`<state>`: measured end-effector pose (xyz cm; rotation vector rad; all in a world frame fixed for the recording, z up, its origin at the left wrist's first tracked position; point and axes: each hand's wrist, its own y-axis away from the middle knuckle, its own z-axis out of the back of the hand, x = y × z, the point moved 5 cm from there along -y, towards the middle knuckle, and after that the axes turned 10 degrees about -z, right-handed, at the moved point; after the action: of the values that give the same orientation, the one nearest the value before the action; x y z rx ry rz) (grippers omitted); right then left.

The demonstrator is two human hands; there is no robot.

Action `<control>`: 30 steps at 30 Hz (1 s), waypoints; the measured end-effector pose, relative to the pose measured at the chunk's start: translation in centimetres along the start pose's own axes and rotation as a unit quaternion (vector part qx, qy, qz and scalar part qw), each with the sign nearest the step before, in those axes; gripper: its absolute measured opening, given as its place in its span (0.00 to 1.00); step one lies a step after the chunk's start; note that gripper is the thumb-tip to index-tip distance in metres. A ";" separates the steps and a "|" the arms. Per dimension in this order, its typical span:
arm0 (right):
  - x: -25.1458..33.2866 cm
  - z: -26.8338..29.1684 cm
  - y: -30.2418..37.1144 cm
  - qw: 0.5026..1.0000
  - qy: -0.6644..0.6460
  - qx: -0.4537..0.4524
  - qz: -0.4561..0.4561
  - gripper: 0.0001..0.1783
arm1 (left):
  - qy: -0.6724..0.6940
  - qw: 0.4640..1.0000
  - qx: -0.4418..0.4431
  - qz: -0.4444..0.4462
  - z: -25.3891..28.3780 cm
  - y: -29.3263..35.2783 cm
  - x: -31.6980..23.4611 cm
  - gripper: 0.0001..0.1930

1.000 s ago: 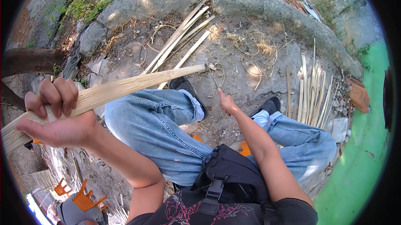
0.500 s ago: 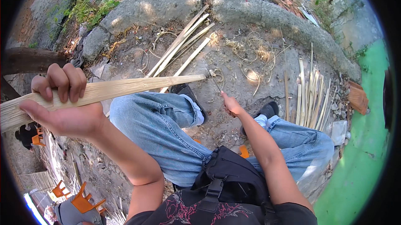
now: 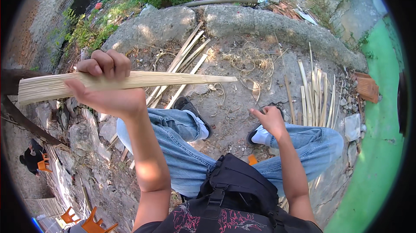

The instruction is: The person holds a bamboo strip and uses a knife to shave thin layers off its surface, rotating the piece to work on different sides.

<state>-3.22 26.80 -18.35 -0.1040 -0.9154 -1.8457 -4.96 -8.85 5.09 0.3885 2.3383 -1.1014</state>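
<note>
My left hand (image 3: 108,81) is closed around a long pale bamboo strip (image 3: 169,78), raised level above my left knee. The strip is broad at its left end and tapers to a narrow tip on the right. My fingers curl over its upper edge, and the thumb lies along the near face. Lower down, in front of my right shoe, my right hand (image 3: 272,120) is closed. It holds what looks like a thin knife, mostly hidden by the fingers. A gap separates this hand from the bamboo strip's tip.
Several bamboo strips (image 3: 200,64) lie beyond my left foot, and another bundle (image 3: 318,96) rests at the right. Curly shavings (image 3: 251,62) litter the ground. A low stone kerb (image 3: 277,23) curves across the back. A brown brick (image 3: 367,87) sits by the green strip of ground (image 3: 381,116).
The bamboo strip and my left hand have shifted right and slightly up. My right hand has moved right and down, away from the strip's tip, and the blade shows less.
</note>
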 end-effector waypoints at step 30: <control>5.0 -0.7 5.9 0.961 -0.030 -0.157 0.226 0.27 | 0.052 0.998 0.025 0.038 -1.6 4.2 2.8 0.25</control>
<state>-0.52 21.50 -13.38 -0.5254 -0.5712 -1.5455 -5.89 -4.84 1.67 0.5622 2.3674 -1.1300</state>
